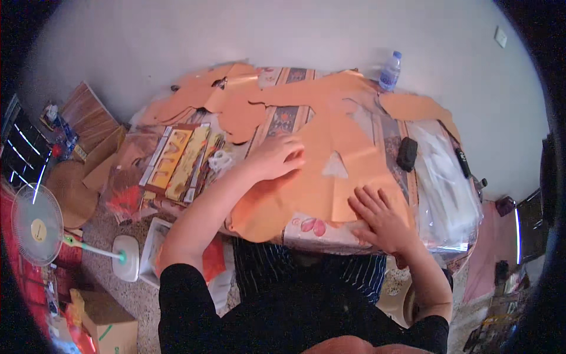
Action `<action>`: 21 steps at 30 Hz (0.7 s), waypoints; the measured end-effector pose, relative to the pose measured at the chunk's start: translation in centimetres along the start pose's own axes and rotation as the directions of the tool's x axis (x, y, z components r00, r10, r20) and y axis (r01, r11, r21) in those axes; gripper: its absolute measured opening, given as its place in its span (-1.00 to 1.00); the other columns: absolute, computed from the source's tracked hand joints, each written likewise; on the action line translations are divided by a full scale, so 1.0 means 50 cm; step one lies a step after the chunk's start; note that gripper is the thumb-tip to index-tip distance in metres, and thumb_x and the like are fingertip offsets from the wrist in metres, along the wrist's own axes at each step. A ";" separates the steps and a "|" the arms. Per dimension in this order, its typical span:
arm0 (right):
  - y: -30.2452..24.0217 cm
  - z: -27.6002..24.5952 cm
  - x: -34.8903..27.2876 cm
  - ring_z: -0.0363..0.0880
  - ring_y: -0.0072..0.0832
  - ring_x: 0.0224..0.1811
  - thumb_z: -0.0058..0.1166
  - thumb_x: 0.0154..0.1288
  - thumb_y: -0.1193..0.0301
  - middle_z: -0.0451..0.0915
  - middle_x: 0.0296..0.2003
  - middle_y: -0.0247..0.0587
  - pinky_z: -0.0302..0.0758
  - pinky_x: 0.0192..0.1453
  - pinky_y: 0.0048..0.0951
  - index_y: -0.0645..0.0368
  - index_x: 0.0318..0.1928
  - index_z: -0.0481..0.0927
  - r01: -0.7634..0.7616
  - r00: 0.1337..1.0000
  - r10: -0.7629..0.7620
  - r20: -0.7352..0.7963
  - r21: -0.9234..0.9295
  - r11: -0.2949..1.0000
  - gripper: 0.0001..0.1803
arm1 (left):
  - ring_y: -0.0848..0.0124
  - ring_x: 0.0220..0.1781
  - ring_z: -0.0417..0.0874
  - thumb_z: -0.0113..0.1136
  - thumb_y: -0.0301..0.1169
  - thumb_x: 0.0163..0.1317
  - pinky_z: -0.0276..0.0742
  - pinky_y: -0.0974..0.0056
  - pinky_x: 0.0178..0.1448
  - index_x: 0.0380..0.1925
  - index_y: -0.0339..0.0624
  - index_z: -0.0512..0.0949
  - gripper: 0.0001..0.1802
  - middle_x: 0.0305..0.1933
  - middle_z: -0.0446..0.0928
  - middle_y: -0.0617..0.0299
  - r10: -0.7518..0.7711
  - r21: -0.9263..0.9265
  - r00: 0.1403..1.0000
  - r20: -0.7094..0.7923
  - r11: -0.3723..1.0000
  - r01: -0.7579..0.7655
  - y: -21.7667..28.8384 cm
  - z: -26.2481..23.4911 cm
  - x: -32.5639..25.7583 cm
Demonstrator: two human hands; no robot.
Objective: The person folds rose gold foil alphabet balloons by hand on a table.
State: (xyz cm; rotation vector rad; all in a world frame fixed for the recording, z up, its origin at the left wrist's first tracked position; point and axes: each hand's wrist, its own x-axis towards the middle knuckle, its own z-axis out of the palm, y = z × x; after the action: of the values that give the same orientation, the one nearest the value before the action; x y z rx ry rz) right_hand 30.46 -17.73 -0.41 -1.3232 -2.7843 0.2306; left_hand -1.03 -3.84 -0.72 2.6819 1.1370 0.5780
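Note:
A large orange cut-out sheet point(318, 141), creased and irregular in outline, is spread over the table in front of me. My left hand point(280, 158) is over its left part with the fingers curled in; whether something is between them is hidden. My right hand point(380, 221) lies flat on the sheet's near right part, fingers apart. A pale triangle point(336, 167) shows between my hands; I cannot tell if it is a hole or a separate piece. More orange sheets point(239, 118) lie toward the back left, and another point(421, 111) at the right.
Left on the table are a stack of printed packages point(180, 162) and a crumpled white bundle point(221, 160). Rightward are a black pouch point(407, 154), clear plastic bags point(442, 183) and a water bottle point(390, 72). A fan point(38, 227) and a cardboard box point(106, 321) stand left of the table.

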 end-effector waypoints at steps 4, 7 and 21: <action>0.013 -0.040 0.002 -0.04 -0.09 0.49 0.00 0.29 0.10 0.09 0.41 0.03 -0.18 0.50 0.05 0.11 0.38 0.20 0.015 0.999 -0.020 0.034 0.124 0.992 -0.29 | 0.05 0.27 0.37 0.16 -0.11 0.22 0.27 0.04 0.33 0.05 -0.13 0.51 -0.53 0.19 0.42 0.05 0.041 0.020 0.999 -0.017 0.999 -0.040 -0.026 0.027 -0.008; 0.017 -0.089 0.072 0.50 -0.14 0.13 0.16 0.21 0.26 0.55 0.05 -0.04 0.34 0.26 -0.11 0.23 0.11 0.49 -0.020 0.999 0.005 0.041 0.374 0.927 -0.51 | 0.01 0.34 0.27 0.16 -0.11 0.22 0.14 -0.03 0.39 0.07 -0.12 0.50 -0.52 0.25 0.37 0.05 0.007 -0.003 0.993 -0.120 1.000 -0.008 -0.042 0.046 -0.025; 0.133 0.039 0.654 0.58 -0.10 -0.08 0.13 0.18 0.18 0.58 -0.16 -0.06 0.51 -0.03 -0.13 0.18 -0.03 0.49 0.005 0.927 -0.106 -0.359 -0.271 0.963 -0.57 | 0.04 0.29 0.33 0.15 -0.13 0.18 0.21 -0.02 0.35 0.04 -0.16 0.50 -0.52 0.19 0.40 0.04 0.024 -0.045 0.987 -0.159 0.999 -0.032 -0.059 0.058 -0.017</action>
State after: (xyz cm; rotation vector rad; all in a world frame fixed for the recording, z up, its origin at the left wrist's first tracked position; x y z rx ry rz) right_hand 14.65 11.53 -3.96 -1.1790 -2.5817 -0.3737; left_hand -2.27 -2.43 -4.46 2.6557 1.1100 0.8255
